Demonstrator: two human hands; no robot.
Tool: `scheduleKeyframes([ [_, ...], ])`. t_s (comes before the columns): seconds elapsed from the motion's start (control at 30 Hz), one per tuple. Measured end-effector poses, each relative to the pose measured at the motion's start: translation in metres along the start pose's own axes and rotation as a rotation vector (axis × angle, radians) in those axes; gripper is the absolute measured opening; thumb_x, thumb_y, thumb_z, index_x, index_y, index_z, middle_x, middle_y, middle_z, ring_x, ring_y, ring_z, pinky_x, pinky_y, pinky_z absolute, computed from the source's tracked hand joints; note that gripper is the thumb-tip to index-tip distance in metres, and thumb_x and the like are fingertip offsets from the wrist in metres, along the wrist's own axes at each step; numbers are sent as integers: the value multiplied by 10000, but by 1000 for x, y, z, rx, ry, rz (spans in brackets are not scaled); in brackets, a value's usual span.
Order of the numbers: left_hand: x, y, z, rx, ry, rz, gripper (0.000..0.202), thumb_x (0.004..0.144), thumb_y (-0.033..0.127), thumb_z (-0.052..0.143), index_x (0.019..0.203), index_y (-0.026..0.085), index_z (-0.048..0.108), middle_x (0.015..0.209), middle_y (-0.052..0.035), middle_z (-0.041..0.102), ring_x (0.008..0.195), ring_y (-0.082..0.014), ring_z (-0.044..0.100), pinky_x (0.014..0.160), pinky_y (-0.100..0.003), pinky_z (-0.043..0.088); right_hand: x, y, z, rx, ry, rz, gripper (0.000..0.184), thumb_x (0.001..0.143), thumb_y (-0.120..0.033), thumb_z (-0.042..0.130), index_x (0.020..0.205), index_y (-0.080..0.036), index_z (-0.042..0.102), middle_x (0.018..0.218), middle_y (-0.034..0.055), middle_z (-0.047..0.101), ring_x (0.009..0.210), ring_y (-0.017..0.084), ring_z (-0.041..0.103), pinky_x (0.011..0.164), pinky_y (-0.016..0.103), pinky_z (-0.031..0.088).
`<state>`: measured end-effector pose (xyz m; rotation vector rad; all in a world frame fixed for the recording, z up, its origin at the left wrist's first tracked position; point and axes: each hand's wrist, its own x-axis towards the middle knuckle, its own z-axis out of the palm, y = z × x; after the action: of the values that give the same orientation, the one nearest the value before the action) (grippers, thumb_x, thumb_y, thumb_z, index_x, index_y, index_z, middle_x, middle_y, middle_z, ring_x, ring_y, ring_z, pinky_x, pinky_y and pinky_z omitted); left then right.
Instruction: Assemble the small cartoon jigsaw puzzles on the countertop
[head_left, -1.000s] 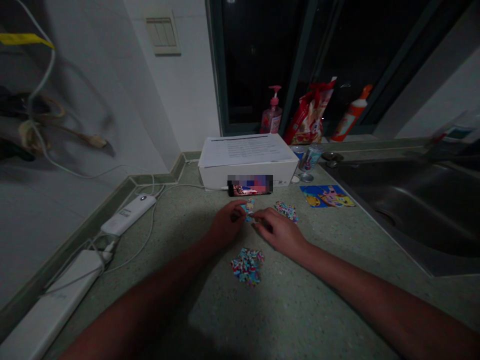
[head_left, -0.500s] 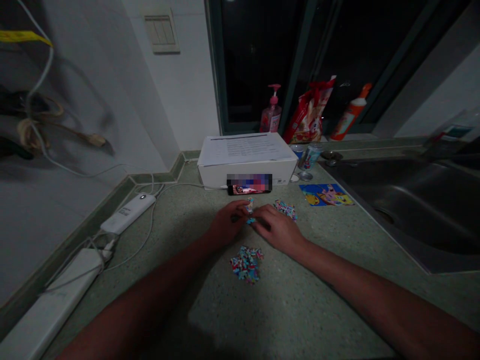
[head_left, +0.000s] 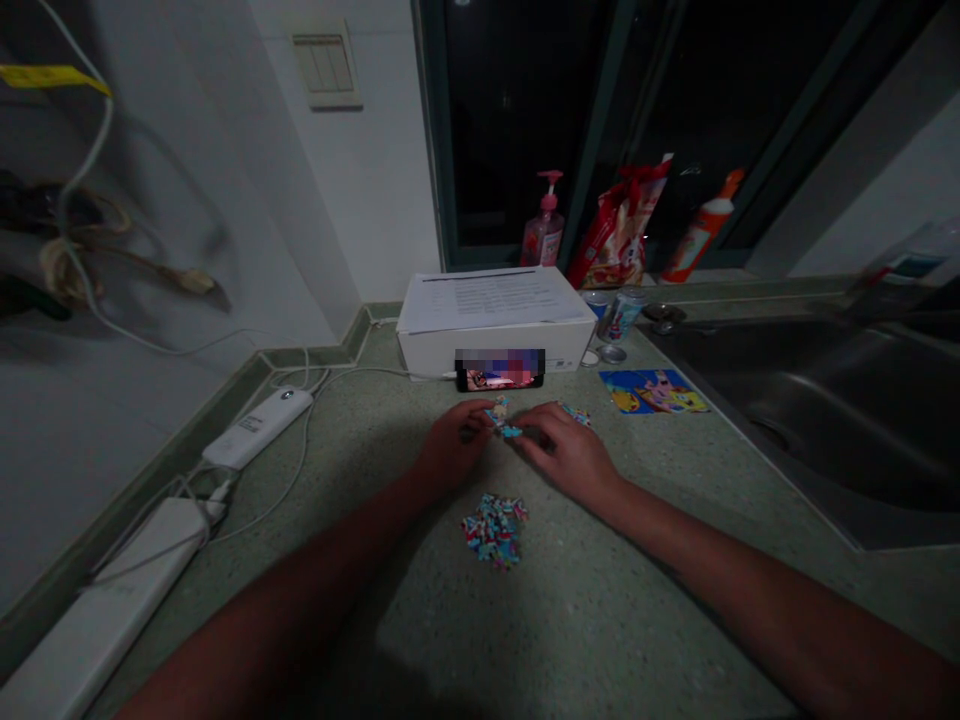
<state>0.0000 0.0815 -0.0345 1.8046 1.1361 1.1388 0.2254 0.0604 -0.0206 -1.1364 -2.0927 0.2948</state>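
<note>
Small joined jigsaw puzzle pieces (head_left: 498, 411), pale and light blue, are pinched at their left side by my left hand (head_left: 456, 440). My right hand (head_left: 570, 450) has its thumb and fingers closed at a light-blue puzzle piece (head_left: 511, 432) at the lower right of that cluster. Whether this piece is locked into the others I cannot tell. Behind my right hand, and partly hidden by it, is a small heap of puzzle pieces (head_left: 576, 413). A larger heap of mixed puzzle pieces (head_left: 495, 530) lies on the counter between my forearms.
A phone (head_left: 499, 379) leans against a white box (head_left: 495, 345). On the right are a cartoon picture card (head_left: 654, 391), a can (head_left: 622, 315) and the sink (head_left: 840, 410). A power bank (head_left: 257, 427), cables and a power strip (head_left: 112, 600) lie on the left.
My right hand has shifted slightly right, away from my left. More of the joined puzzle pieces shows between the hands, and more of the small heap is covered.
</note>
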Motion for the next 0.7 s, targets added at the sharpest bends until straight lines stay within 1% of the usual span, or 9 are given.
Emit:
scheduleKeyframes([
  [0.2, -1, 0, 0, -8, -5, -7, 401, 849, 55, 647, 1221, 198, 691, 993, -31, 770, 871, -156, 740, 830, -287, 608, 1, 0, -2, 6, -5, 5, 172, 997, -327, 611, 1095, -240, 722, 1088, 87, 727, 1010, 257, 707, 861, 414, 574],
  [0.33, -1, 2, 0, 33, 8, -9, 376, 863, 72, 652, 1214, 200, 695, 990, -34, 767, 866, -165, 737, 824, -297, 605, 1, -3, -5, 1, -8, 13, 187, 1001, -355, 597, 1089, -246, 721, 1081, 84, 724, 1012, 259, 705, 852, 408, 575],
  [0.43, -1, 4, -1, 123, 44, 20, 341, 874, 71, 644, 1186, 197, 698, 993, -39, 766, 891, -177, 732, 881, -329, 598, 3, -2, -12, -34, -7, 53, 202, 997, -368, 593, 1090, -247, 725, 1094, 87, 723, 1001, 259, 707, 839, 399, 573],
  [0.5, -1, 4, -3, 210, 76, 48, 328, 874, 61, 628, 1165, 196, 699, 1013, -45, 761, 926, -191, 726, 924, -359, 589, 5, 3, -21, -79, 7, 96, 208, 987, -371, 600, 1083, -240, 731, 1099, 92, 718, 984, 260, 705, 836, 397, 568],
  [0.6, -2, 2, -4, 348, 97, 92, 334, 854, 51, 612, 1143, 194, 700, 1079, -67, 753, 1020, -227, 712, 991, -418, 571, 10, 17, -37, -171, 26, 158, 218, 963, -352, 614, 1079, -217, 740, 1094, 101, 718, 932, 259, 703, 835, 399, 555],
  [0.7, -3, 0, -2, 472, 62, 161, 383, 816, 64, 637, 1177, 179, 690, 1197, -107, 738, 1167, -281, 673, 1101, -499, 513, 17, 35, -53, -259, -8, 251, 222, 927, -360, 666, 1057, -206, 758, 1082, 101, 730, 849, 245, 702, 769, 376, 543],
])
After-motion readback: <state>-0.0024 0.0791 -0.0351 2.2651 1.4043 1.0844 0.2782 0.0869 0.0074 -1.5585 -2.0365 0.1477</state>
